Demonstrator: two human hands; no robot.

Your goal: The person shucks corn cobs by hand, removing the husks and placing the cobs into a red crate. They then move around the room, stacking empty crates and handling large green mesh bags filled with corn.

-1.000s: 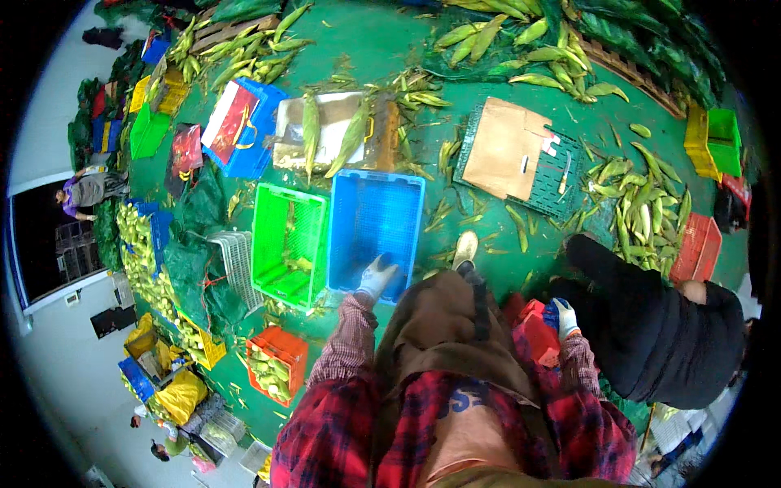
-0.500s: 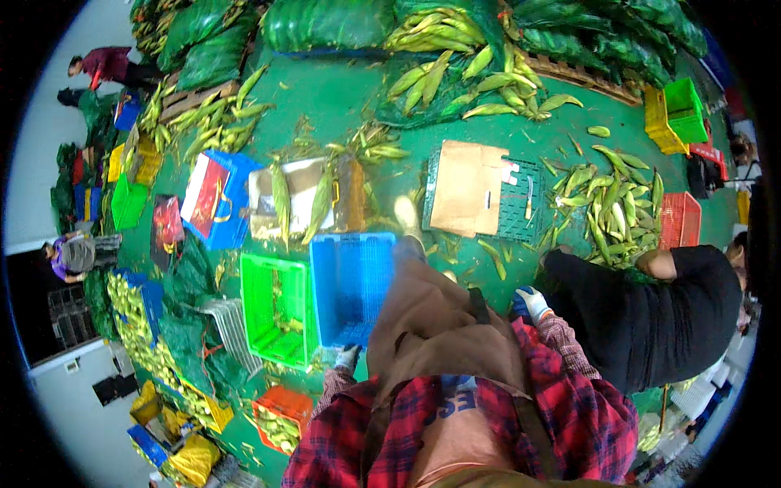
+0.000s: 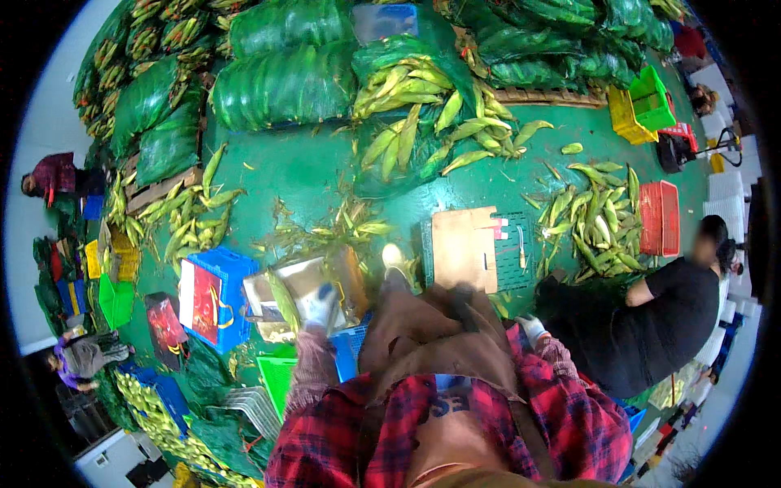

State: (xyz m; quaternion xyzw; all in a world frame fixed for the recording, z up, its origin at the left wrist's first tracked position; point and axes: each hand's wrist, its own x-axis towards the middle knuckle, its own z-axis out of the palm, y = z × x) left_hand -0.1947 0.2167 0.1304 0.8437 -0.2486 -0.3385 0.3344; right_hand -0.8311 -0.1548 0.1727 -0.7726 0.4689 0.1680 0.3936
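Observation:
My left hand [image 3: 319, 309], in a white glove with dark fingertips, reaches over the cardboard box [image 3: 258, 286] in front of me. Its fingers are smeared by motion, so whether they grip anything is unclear. Just left of it, an ear of corn in green husk [image 3: 282, 300] lies across the box. Beside my right thigh hangs my right hand [image 3: 533, 328], also gloved, its fingers mostly hidden. Below my left forearm are a blue crate [image 3: 348, 351] and a bright green crate [image 3: 277, 376], both partly covered by my arm and clothes.
A flat cardboard sheet [image 3: 464, 249] lies on a dark green crate [image 3: 514, 276] ahead. Husked corn piles [image 3: 598, 224] lie right, near a red crate [image 3: 659, 218]. A person in black [image 3: 643, 325] bends close at my right. A blue crate [image 3: 232, 285] stands left; filled green net sacks [image 3: 285, 85] lie beyond.
My left hand has moved from beside the blue crate forward to the box. One of two corn ears there no longer shows. The view has shifted; my right hand stays by my thigh.

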